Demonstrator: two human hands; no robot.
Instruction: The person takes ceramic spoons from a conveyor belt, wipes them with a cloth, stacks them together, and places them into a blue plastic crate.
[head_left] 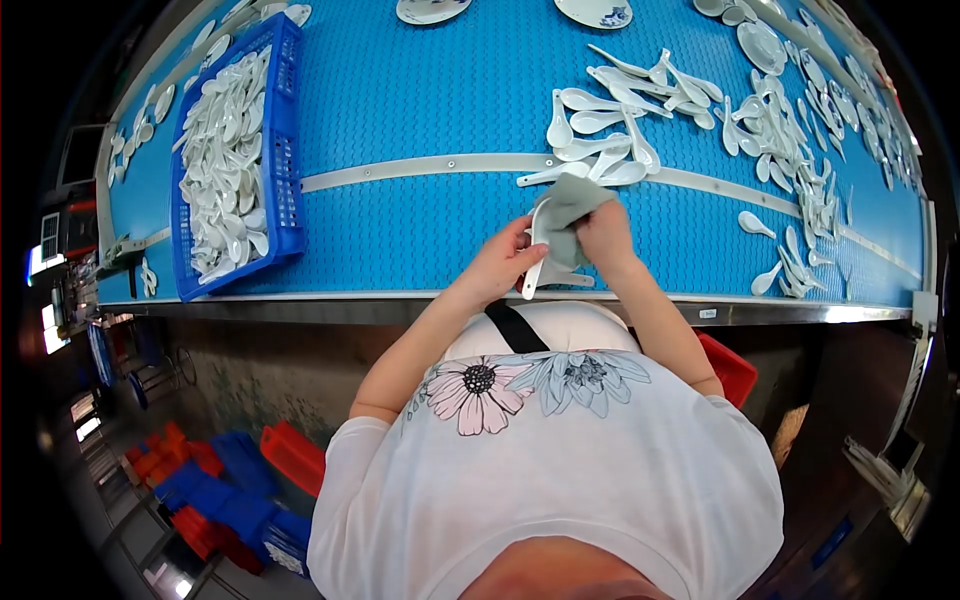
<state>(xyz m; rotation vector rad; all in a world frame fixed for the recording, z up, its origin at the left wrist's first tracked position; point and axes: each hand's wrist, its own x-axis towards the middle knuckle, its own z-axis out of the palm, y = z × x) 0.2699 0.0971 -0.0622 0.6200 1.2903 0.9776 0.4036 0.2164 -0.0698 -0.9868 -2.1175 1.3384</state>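
Note:
Near the front edge of the blue belt, my left hand (503,262) is closed around a white spoon (537,232), its handle pointing down towards my body. My right hand (606,236) grips a grey-green cloth (574,200), which is pressed against the spoon and covers part of it. Below the cloth, another white handle (572,279) shows partly. Just beyond my hands lies a loose pile of white spoons (598,145), with one spoon (548,176) closest to the cloth.
A blue basket (290,170) full of white spoons (228,165) stands on the left of the belt (400,230). More spoons (775,125) spread along the right. Two patterned plates (433,8) lie at the far side. Red and blue crates (240,475) are on the floor at lower left.

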